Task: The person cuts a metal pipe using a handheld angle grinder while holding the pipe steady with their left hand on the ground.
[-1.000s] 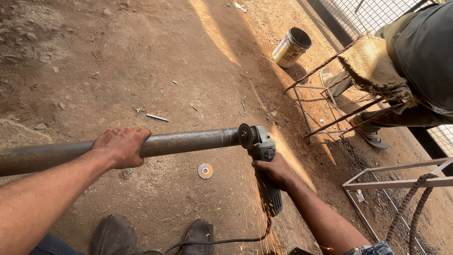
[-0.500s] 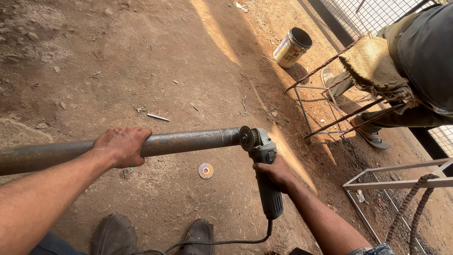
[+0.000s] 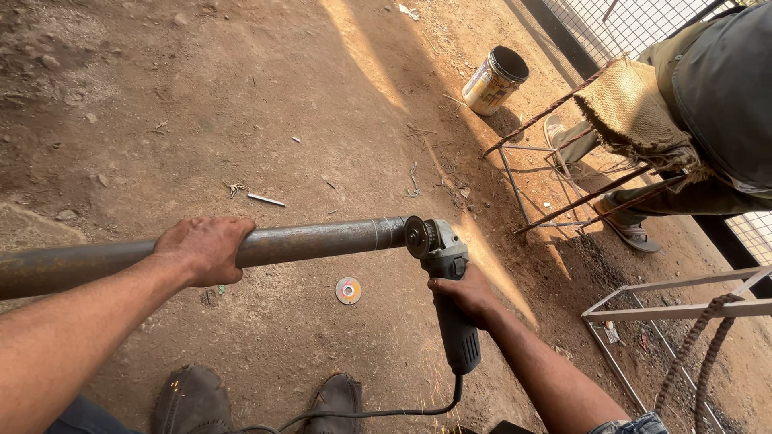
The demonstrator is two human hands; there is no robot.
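The left hand point(image 3: 205, 249) is closed over the top of a long rusty grey steel pipe point(image 3: 322, 239), w/ fingers wrapped round it a bit back from the free end; I judge this grip is there to keep the pipe level and stop it from turning or shaking. The pipe runs from the left edge of the view to about the middle, held up above the dry brown dirt ground point(image 3: 241, 104), not resting on it. The right hand point(image 3: 462, 291) is clenched round the body of a dark corded angle grinder point(image 3: 446, 281), and the grinder's disc point(image 3: 416, 236) stands against the pipe's end face, approx. square to the pipe axis, which fits work on the end rim. Few small sparks show low near the cable point(image 3: 362, 415), so the disc probably runs. The two dusty shoes point(image 3: 265, 402) stand below the pipe, giving a wide stance. A small round spare disc w/ red centre point(image 3: 348, 290) lies flat on the ground under the pipe end, near for reach. Further right, another person's legs point(image 3: 643, 201) rest by a thin rebar frame point(image 3: 563, 153), well apart, and a dented metal paint can point(image 3: 496, 79) stands beyond.
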